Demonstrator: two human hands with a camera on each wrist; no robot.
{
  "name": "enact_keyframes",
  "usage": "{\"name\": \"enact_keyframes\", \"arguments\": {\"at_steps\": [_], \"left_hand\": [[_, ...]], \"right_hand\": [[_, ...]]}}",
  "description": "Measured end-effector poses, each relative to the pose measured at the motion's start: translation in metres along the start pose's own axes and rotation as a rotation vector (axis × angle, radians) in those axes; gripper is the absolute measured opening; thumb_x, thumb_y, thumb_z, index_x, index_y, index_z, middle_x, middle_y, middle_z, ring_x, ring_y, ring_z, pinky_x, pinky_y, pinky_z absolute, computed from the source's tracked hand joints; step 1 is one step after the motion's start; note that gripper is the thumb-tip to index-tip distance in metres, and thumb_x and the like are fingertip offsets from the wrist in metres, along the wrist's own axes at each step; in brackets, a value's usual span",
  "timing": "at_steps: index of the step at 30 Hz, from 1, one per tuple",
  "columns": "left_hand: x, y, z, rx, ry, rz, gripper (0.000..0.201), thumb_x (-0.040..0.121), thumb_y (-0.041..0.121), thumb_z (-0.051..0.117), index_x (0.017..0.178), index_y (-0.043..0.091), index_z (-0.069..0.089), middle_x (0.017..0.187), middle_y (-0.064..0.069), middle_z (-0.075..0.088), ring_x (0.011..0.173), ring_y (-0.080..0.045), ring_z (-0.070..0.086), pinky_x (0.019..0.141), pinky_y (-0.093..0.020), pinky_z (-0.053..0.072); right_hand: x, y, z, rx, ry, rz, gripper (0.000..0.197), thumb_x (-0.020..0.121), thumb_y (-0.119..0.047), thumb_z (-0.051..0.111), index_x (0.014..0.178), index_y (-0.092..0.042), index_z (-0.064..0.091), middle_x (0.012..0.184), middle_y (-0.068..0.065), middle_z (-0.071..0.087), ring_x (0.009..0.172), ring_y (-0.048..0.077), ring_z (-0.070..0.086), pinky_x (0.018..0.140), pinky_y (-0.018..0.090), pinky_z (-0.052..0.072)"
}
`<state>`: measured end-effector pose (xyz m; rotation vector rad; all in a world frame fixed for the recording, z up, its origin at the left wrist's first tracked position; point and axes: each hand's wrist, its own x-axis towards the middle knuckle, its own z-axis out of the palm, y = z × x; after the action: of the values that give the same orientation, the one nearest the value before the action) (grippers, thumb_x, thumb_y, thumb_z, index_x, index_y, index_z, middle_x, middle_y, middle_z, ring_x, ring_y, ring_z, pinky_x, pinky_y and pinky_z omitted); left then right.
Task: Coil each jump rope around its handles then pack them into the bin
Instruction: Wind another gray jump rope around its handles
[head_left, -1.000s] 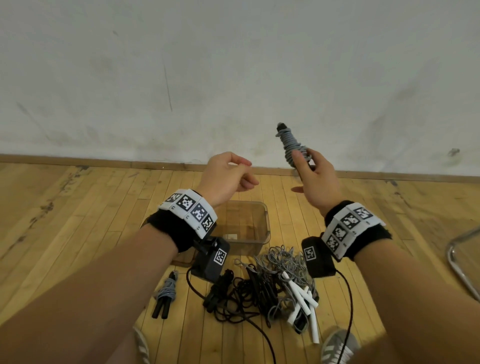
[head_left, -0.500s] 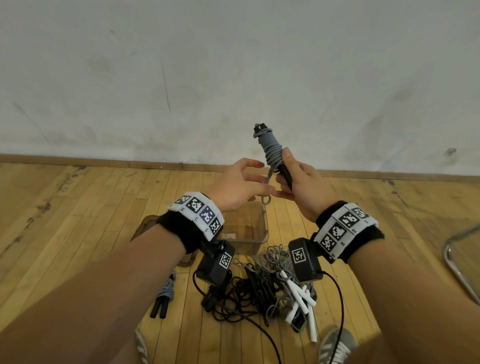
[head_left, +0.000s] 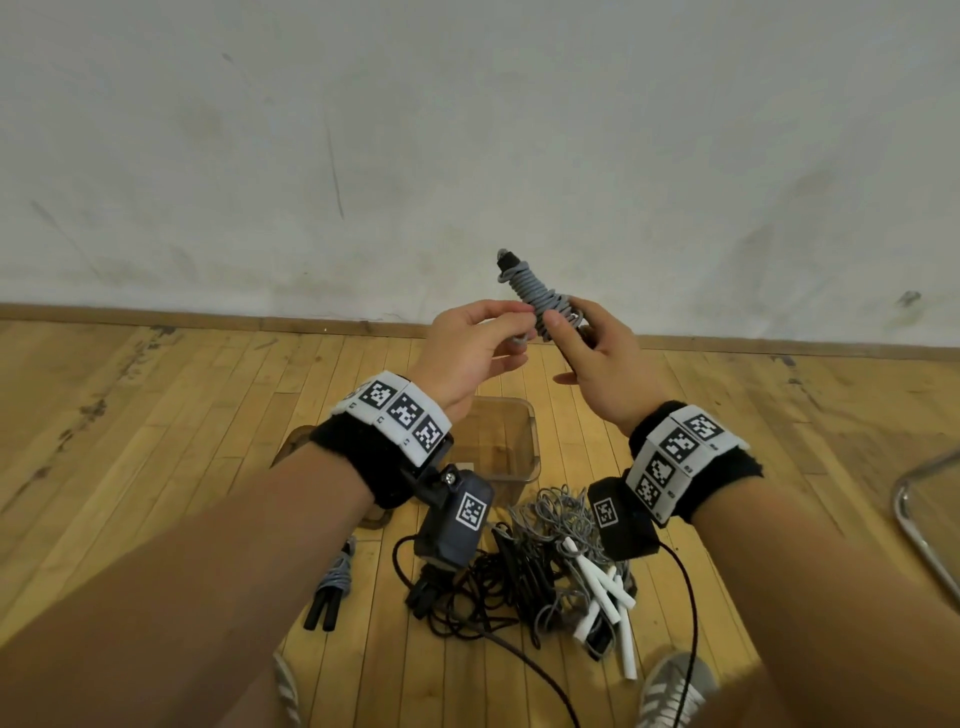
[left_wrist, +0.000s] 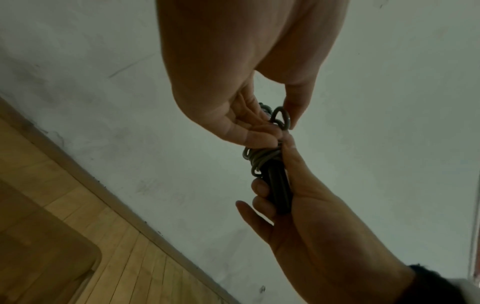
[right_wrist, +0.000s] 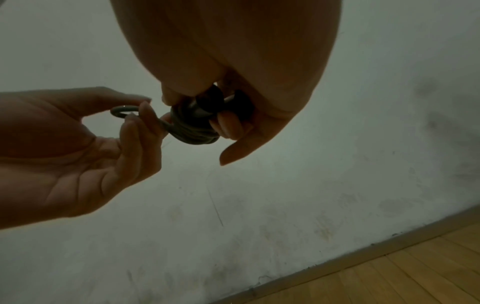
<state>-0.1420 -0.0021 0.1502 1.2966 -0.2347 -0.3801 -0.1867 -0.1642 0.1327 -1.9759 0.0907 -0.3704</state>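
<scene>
Rope (head_left: 540, 299) coiled on black handles (left_wrist: 278, 191), raised above bin (head_left: 511, 447). Right hand (head_left: 605, 364) clasps handles; left hand (head_left: 467, 353) pinches last loop (right_wrist: 124, 111). Advice: keep loop taut, tuck under coils before packing.

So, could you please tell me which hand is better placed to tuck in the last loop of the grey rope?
The left hand, probably: it already pinches the loose end loop beside the coil. The right hand is occupied gripping the black handles of the coiled grey rope, steadying it.
</scene>
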Motion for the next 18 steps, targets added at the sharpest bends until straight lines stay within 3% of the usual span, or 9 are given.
{"name": "enact_keyframes", "arguments": {"at_steps": [4, 8, 11, 14, 18], "left_hand": [[-0.005, 0.001, 0.001, -0.038, -0.057, -0.001, 0.024, 0.091, 0.002, 0.07, 0.115, 0.006, 0.071, 0.102, -0.012, 0.075, 0.091, -0.017, 0.071, 0.08, -0.026, 0.06], [-0.007, 0.003, -0.001, -0.041, -0.137, 0.004, 0.036, 0.089, -0.003, 0.07, 0.124, 0.006, 0.067, 0.111, -0.011, 0.077, 0.107, -0.021, 0.073, 0.087, -0.029, 0.06], [-0.007, 0.004, 0.0, -0.022, -0.172, 0.008, 0.041, 0.086, -0.003, 0.074, 0.125, 0.007, 0.068, 0.112, -0.011, 0.077, 0.107, -0.022, 0.073, 0.088, -0.029, 0.06], [-0.006, 0.003, 0.0, 0.129, -0.081, 0.072, 0.031, 0.085, 0.015, 0.08, 0.115, 0.012, 0.075, 0.102, -0.005, 0.079, 0.096, -0.015, 0.075, 0.082, -0.029, 0.06], [-0.002, -0.004, -0.001, 0.486, 0.108, 0.3, 0.029, 0.075, 0.046, 0.086, 0.094, 0.024, 0.082, 0.097, 0.007, 0.075, 0.087, -0.01, 0.072, 0.074, -0.032, 0.06]], "right_hand": [[-0.002, -0.005, -0.001, 0.151, 0.014, 0.05, 0.037, 0.1, -0.036, 0.061, 0.131, -0.015, 0.061, 0.087, -0.003, 0.066, 0.073, 0.009, 0.063, 0.074, 0.033, 0.061], [-0.003, -0.009, -0.007, 0.179, 0.023, 0.056, 0.033, 0.099, -0.035, 0.062, 0.124, -0.014, 0.064, 0.09, 0.006, 0.071, 0.074, 0.016, 0.068, 0.07, 0.029, 0.061], [-0.004, -0.009, -0.011, 0.183, 0.025, 0.12, 0.037, 0.1, -0.043, 0.059, 0.124, -0.016, 0.063, 0.095, 0.01, 0.072, 0.062, 0.016, 0.065, 0.061, 0.029, 0.058], [-0.006, -0.009, -0.008, 0.204, 0.021, 0.178, 0.04, 0.101, -0.048, 0.055, 0.126, -0.017, 0.059, 0.1, 0.006, 0.073, 0.054, 0.016, 0.059, 0.057, 0.03, 0.054], [-0.009, -0.01, -0.001, 0.224, 0.001, 0.167, 0.04, 0.104, -0.042, 0.051, 0.129, -0.012, 0.059, 0.098, 0.006, 0.075, 0.054, 0.007, 0.058, 0.053, 0.028, 0.047]]}}
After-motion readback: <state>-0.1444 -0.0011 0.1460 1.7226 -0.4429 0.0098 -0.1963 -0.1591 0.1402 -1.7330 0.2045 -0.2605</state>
